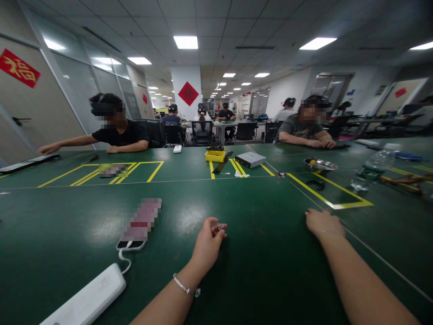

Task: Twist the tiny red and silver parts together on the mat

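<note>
My left hand (209, 241) is raised a little over the green table (267, 266), near the middle. Its thumb and fingers pinch a small shiny metallic piece (221, 226), too small to name. Farther right, my right hand (325, 224) is low at the table, back of the hand upward. Its fingers point away from me and are mostly hidden, so whether they hold anything does not show. To the left of my left hand lies a phone (142, 221) with a white cable (126, 262) plugged in, leading to a white power bank (89, 295).
Across the table are a yellow box (215, 156) of dark items, a grey box (250, 159), a metal bowl (320, 165) and a plastic bottle (374, 167). Yellow tape (352, 205) marks areas. Two people sit opposite, one left (118, 133), one right (301, 128).
</note>
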